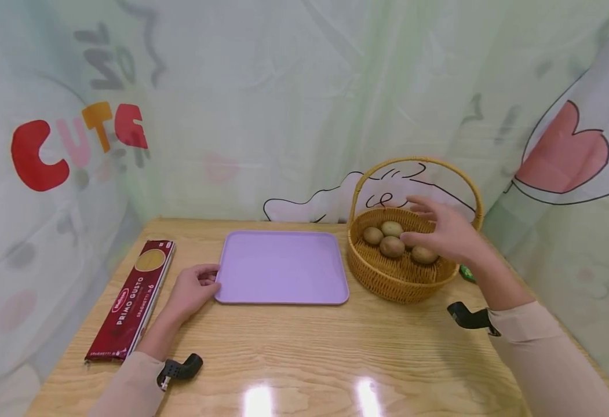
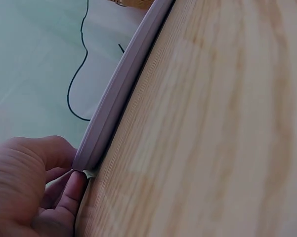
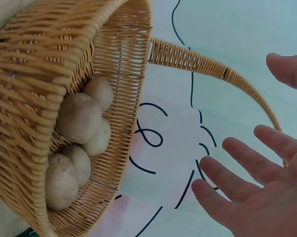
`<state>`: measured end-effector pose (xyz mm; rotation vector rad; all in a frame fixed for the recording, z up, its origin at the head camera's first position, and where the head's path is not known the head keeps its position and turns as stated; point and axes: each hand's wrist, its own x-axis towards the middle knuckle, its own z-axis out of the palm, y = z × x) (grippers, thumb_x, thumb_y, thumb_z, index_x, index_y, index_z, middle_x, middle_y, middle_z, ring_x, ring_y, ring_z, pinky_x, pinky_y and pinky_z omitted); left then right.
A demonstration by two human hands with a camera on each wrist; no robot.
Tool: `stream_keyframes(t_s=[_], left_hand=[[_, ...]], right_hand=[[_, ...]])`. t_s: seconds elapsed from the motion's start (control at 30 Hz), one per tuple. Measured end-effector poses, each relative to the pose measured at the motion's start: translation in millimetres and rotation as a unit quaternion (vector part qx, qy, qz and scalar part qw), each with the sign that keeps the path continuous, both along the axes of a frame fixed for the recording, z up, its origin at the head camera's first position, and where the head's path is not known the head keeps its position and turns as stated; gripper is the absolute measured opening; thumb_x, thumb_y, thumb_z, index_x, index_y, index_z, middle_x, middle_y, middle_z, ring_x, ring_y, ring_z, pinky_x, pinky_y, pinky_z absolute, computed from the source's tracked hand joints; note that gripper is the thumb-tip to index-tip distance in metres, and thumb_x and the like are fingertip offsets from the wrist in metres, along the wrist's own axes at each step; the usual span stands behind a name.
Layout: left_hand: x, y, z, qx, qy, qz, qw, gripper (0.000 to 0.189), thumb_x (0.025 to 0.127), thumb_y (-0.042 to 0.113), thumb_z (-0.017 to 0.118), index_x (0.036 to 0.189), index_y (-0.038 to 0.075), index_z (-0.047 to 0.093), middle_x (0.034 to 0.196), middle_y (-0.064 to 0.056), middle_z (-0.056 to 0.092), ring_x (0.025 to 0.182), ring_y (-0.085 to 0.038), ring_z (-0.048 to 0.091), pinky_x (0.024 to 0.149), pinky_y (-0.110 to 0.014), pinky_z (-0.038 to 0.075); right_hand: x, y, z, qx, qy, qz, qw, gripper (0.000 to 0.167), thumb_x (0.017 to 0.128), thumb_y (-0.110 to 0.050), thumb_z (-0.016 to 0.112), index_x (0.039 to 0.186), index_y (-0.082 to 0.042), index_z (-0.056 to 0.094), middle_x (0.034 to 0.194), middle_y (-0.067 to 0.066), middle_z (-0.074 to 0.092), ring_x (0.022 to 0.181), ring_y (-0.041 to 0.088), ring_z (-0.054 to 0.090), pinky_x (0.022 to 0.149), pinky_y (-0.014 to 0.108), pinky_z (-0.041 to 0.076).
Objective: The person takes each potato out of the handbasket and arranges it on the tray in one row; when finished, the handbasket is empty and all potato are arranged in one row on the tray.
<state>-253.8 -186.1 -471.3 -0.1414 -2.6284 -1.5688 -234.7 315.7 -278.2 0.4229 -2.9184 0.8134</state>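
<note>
A purple rectangular tray (image 1: 283,266) lies on the wooden table. At its left edge my left hand (image 1: 193,289) pinches the rim near the front corner; in the left wrist view the thumb and fingers of that hand (image 2: 34,182) meet at the tray's corner (image 2: 116,94). To the right stands a wicker basket (image 1: 387,279) with a tall arched handle, holding several potatoes (image 1: 391,247). Above the basket hovers my right hand (image 1: 447,234), fingers spread and holding nothing. The right wrist view shows the potatoes (image 3: 80,117) apart from the fingers of that hand (image 3: 267,187).
A red spaghetti packet (image 1: 132,301) lies along the table's left side. Something small and green (image 1: 467,273) sits beside the basket's right side, partly hidden by the basket and arm. A printed curtain (image 1: 241,116) hangs behind the table (image 1: 283,353).
</note>
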Motion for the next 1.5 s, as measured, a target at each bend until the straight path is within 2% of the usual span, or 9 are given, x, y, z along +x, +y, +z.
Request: stream_keyframes(t_s=[0.2,0.43,0.6,0.8,1.0,1.27,1.5], left_hand=[[-2.0,-2.0,2.4,-0.005,0.006,-0.004,1.0000,0.042,0.083,0.003,0.070,0.125,-0.003,0.063,0.100,-0.014,0.066,0.087,-0.020,0.063,0.073,-0.021,0.052],[-4.8,-3.7,-3.5,0.014,0.010,-0.010,0.9998,0.042,0.082,0.001,0.070,0.124,-0.003,0.063,0.099,-0.014,0.066,0.086,-0.020,0.063,0.072,-0.022,0.053],[-3.2,-3.4,-6.0,0.020,0.011,-0.010,0.9997,0.041,0.082,0.001,0.070,0.123,-0.003,0.064,0.098,-0.013,0.066,0.085,-0.019,0.062,0.071,-0.022,0.052],[-2.6,-3.6,-8.0,0.030,0.008,-0.009,0.9995,0.042,0.082,0.000,0.070,0.123,-0.003,0.063,0.099,-0.013,0.066,0.086,-0.020,0.062,0.071,-0.022,0.053],[-2.8,-3.2,-8.1,0.025,0.014,-0.007,0.9996,0.042,0.081,0.001,0.071,0.122,-0.001,0.064,0.099,-0.012,0.066,0.086,-0.020,0.062,0.071,-0.023,0.052],[-3.3,-3.3,-8.2,0.016,0.016,0.000,0.9997,0.042,0.081,0.001,0.072,0.122,0.001,0.065,0.102,-0.011,0.066,0.087,-0.019,0.061,0.072,-0.022,0.052],[-3.4,-3.2,-7.7,0.013,0.016,0.004,0.9998,0.041,0.082,0.003,0.072,0.122,0.001,0.065,0.102,-0.011,0.066,0.087,-0.020,0.061,0.072,-0.022,0.052]], right_hand=[[-11.5,3,3.3,0.009,-0.012,-0.010,0.9998,0.083,0.086,-0.044,0.072,0.153,-0.017,0.030,0.144,0.020,0.043,0.130,0.045,0.038,0.098,0.063,0.035],[-25.7,4,-0.7,0.028,-0.022,-0.018,0.9992,0.083,0.084,-0.053,0.069,0.149,-0.013,0.036,0.143,0.020,0.045,0.128,0.044,0.042,0.097,0.061,0.037],[-35.1,5,-5.5,0.035,-0.033,-0.022,0.9986,0.076,0.086,-0.049,0.069,0.146,-0.011,0.040,0.143,0.020,0.045,0.127,0.043,0.043,0.097,0.060,0.038],[-45.9,6,-10.4,0.021,-0.049,-0.017,0.9984,0.066,0.089,-0.041,0.068,0.143,-0.010,0.044,0.143,0.018,0.045,0.127,0.041,0.045,0.097,0.058,0.040],[-57.3,6,-16.2,-0.004,-0.071,-0.001,0.9975,0.063,0.091,-0.032,0.068,0.142,-0.005,0.044,0.142,0.023,0.045,0.126,0.043,0.046,0.097,0.057,0.041],[-72.5,10,-23.9,-0.019,-0.096,0.002,0.9952,0.064,0.090,-0.039,0.068,0.140,-0.003,0.047,0.143,0.023,0.044,0.127,0.046,0.043,0.099,0.058,0.039],[-84.2,18,-37.9,-0.010,-0.117,-0.006,0.9930,0.066,0.089,-0.044,0.068,0.138,-0.003,0.050,0.141,0.023,0.046,0.125,0.041,0.045,0.100,0.057,0.037]])
